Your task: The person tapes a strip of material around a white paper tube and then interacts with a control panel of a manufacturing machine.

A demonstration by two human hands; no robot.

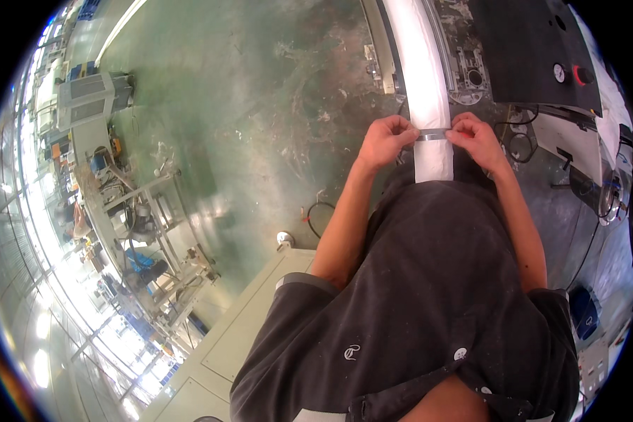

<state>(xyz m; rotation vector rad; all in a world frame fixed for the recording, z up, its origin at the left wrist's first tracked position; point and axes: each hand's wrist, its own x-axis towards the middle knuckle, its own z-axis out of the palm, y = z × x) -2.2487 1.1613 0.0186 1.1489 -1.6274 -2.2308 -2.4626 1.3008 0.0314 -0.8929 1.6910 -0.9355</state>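
A long white band of soft-looking material [426, 77] comes from the top of the view toward my body, its near end hanging in front of my dark shirt. Across it lies a narrow, shiny grey strip [432, 134], possibly tape or metal; I cannot tell which. My left hand [388, 143] pinches the strip's left end between thumb and fingers. At the other end, my right hand [477, 141] has its thumb and fingertips closed on the strip, with a small patch of red showing by the fingers. Both hands sit at the band's edges.
Machine rails [439, 35] flank the white band. To the right stands a black panel [534, 53] with a gauge and a red knob. A beige cabinet [253, 295] is close on my left. Beyond the green floor [260, 119], machinery [144, 218] lines the far left.
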